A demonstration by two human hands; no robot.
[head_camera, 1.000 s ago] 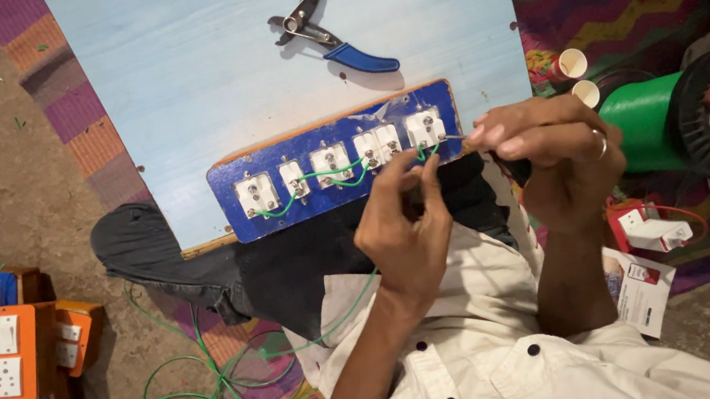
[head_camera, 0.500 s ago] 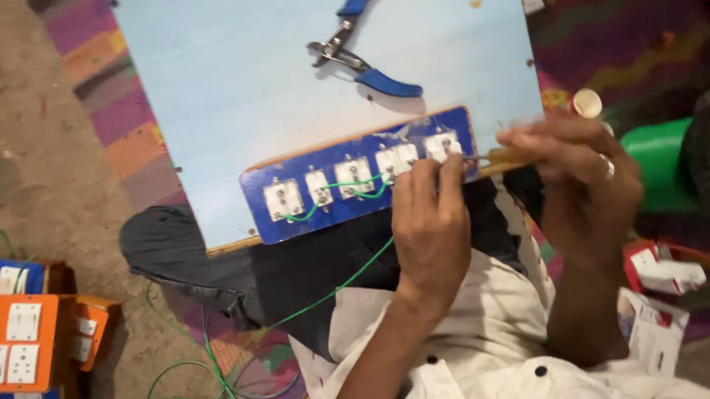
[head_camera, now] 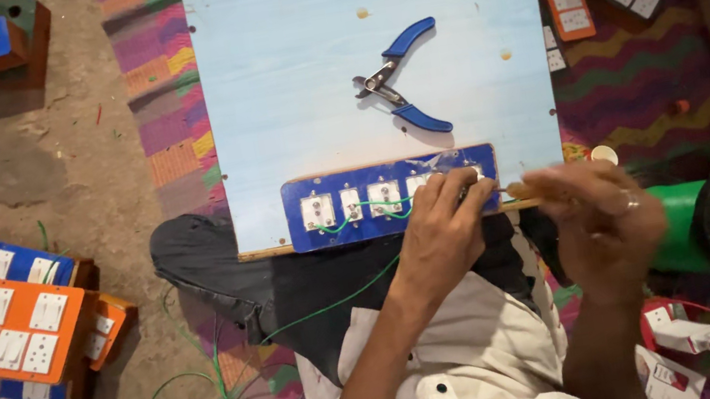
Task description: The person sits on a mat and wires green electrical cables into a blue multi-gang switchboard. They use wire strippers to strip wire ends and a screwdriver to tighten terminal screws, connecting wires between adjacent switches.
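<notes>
At the near edge of the pale board (head_camera: 297, 76), the blue panel (head_camera: 393, 198) is pinned flat by the left hand (head_camera: 441, 233), fingers pressed open. A screwdriver (head_camera: 520, 191) is clenched in the blurred right hand (head_camera: 601, 222); it should be kept square while the green wire (head_camera: 375, 208) is held seated.

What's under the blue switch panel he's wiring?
The blue switch panel lies on the near edge of a pale blue board, which rests on the person's lap. The left hand covers the panel's right part, so nothing shows beneath there.
</notes>
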